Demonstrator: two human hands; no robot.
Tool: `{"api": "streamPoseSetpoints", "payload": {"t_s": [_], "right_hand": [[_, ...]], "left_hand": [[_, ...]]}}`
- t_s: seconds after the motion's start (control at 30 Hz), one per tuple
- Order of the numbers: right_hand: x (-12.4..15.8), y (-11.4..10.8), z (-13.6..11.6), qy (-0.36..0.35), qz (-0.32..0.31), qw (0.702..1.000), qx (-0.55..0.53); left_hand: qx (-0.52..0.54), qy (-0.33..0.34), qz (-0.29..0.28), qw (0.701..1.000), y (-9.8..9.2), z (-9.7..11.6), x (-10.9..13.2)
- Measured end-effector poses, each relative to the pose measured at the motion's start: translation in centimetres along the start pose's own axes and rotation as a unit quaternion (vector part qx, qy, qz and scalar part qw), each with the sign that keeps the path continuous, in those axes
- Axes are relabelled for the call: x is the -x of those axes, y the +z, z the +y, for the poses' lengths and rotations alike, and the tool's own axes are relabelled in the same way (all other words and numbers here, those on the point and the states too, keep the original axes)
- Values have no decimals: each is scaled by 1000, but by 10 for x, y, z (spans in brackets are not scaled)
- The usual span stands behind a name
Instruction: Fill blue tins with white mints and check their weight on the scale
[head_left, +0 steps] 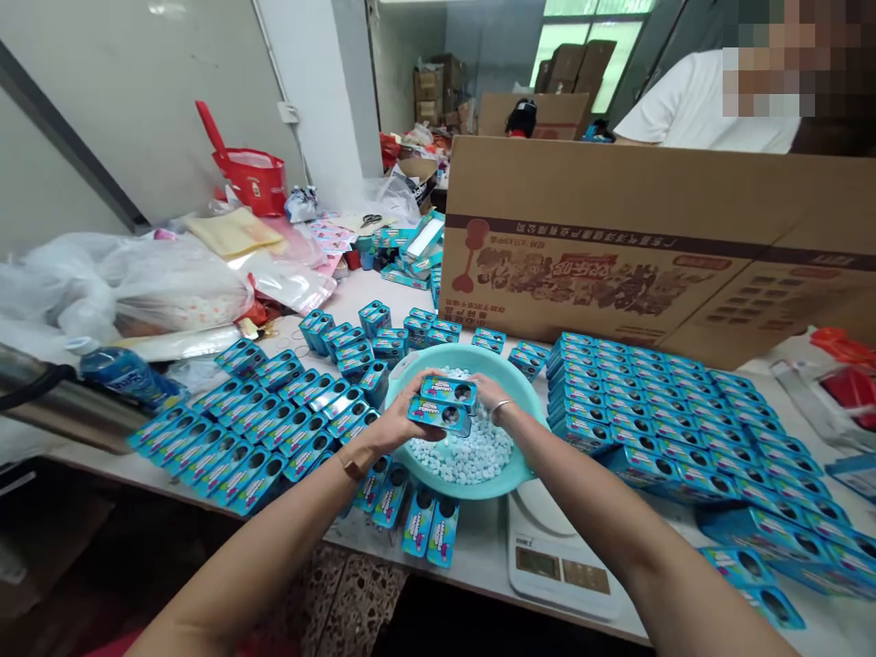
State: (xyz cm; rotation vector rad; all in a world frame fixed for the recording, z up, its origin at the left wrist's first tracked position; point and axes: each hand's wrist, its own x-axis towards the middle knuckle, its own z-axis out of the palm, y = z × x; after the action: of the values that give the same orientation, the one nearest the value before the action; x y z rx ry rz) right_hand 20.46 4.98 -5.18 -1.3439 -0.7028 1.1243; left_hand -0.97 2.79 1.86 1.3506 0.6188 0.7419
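Observation:
My left hand (401,418) is closed around two small blue printed boxes (438,412), held side by side and tilted above a turquoise basin (531,401). Each box has a round dark opening near its right end. Small pale blue and white pellets (472,464) fill the bottom of the basin. At the right end of the boxes is my right hand (487,394), over the pellets; its fingers are partly hidden and blurred. Many more such boxes (294,424) stand in rows left of the basin, and stacked boxes (636,401) lie to its right.
A white digital scale (565,575) sits partly under the basin's front right. Behind the basin rises a large cardboard carton (616,255), with a person in a white shirt (691,100) beyond. At left are a blue bottle (127,372), plastic bags (151,283) and a red basket (256,178).

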Motion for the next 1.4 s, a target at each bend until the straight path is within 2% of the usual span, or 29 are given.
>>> {"api": "streamPoseSetpoints", "payload": {"t_s": [0.1,0.2,0.3,0.43,0.53,0.6,0.8,0.97,1.13,1.27,1.4], "right_hand": [[3,-9,-23,82,-7,996,-35],[9,-11,-46,98,12,991,-87],[22,2,-59,76,41,987,-134],[46,31,-60,-15,137,965,-224],[56,44,-59,-74,184,951,-238],[56,46,-62,-77,183,952,-233],[45,40,-68,-25,161,958,-235],[38,33,-63,17,169,955,-242],[35,28,-56,34,174,958,-226],[34,22,-49,43,174,965,-190],[33,12,-41,69,154,979,-115]], "left_hand": [[71,-44,53,995,6,-7,-5],[84,-65,91,990,15,-15,-14],[56,-67,134,987,26,-22,-21],[35,-66,165,983,36,-29,-26],[34,-59,165,984,40,-28,-27],[33,-53,161,985,40,-27,-26],[27,-50,136,989,32,-26,-22],[23,-71,125,989,26,-26,-24],[-28,-51,99,993,25,-29,-30],[-63,-31,86,994,20,-33,-32],[-92,-7,93,991,12,-28,-31]]}}
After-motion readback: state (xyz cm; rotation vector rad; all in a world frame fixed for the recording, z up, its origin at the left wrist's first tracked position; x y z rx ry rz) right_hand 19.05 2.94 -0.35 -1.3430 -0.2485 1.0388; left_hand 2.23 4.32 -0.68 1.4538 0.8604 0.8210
